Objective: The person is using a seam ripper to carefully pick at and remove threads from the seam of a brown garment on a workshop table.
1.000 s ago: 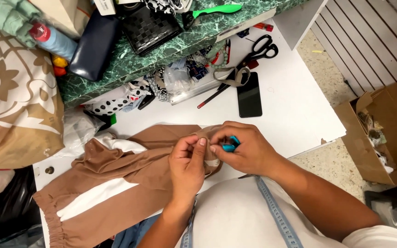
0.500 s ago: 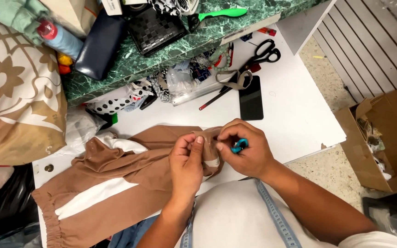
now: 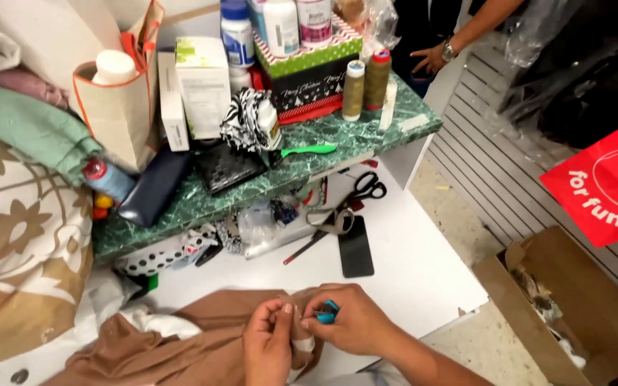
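Head view: soft brown fabric garment (image 3: 194,336) lies bunched at the near edge of the white counter (image 3: 409,279). My left hand (image 3: 270,343) pinches a fold of it, grip narrow, w/ thumb & fingers closed on the cloth. Right hand (image 3: 348,322) touches the same fold, grip closed round a small blue tool (image 3: 327,312). Flat black phone (image 3: 356,246) lies beyond; black-handled scissors (image 3: 368,186) farther back, under the green marbled shelf (image 3: 366,136).

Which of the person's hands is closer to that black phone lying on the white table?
The right. The right hand, gripping a small blue tool, sits just below the black phone. The left hand pinches the brown fabric further to the left, farther from the phone.
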